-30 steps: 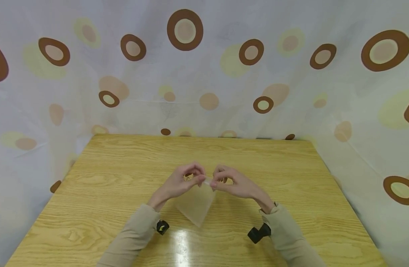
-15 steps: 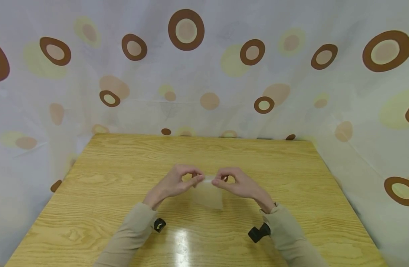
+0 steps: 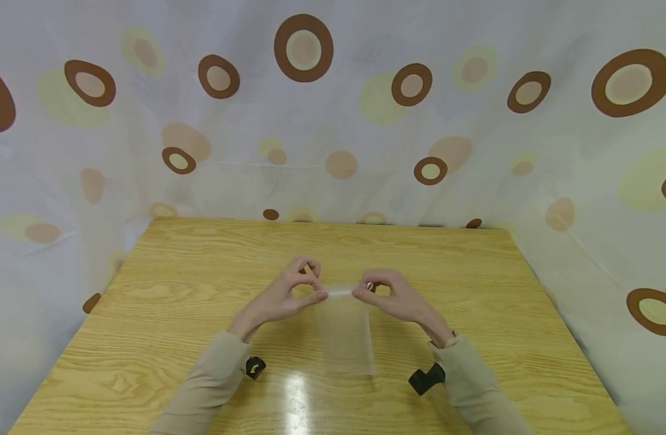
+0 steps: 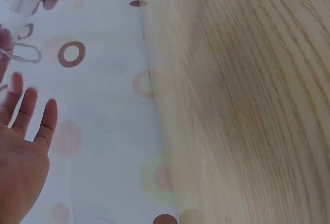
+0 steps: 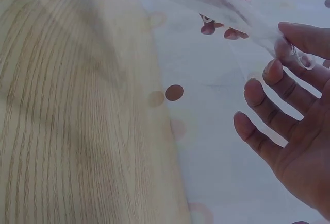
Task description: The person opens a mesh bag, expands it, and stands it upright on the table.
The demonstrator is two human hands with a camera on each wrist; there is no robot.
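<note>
A thin see-through plastic bag (image 3: 346,338) hangs down between both hands over the table. The left hand (image 3: 281,297) pinches its top edge near the left corner between thumb and forefinger; in the left wrist view the other fingers of this hand (image 4: 23,157) are spread. At the top right corner the right hand (image 3: 398,297) pinches the edge. In the right wrist view a small white loop sticks out by the thumb of the right hand (image 5: 294,105), whose other fingers are loosely bent. A similar loop (image 4: 26,53) shows at the left fingertips.
The wooden table (image 3: 175,290) stretches beneath the hands, with a bright reflection near its front. A patterned curtain (image 3: 344,121) surrounds its back and sides. Black devices are strapped at both wrists, the right one (image 3: 426,379) below its sleeve cuff.
The hands have moved slightly apart along the top edge. The bag, earlier tilted and then swung up, now hangs down nearly straight and spread out.
</note>
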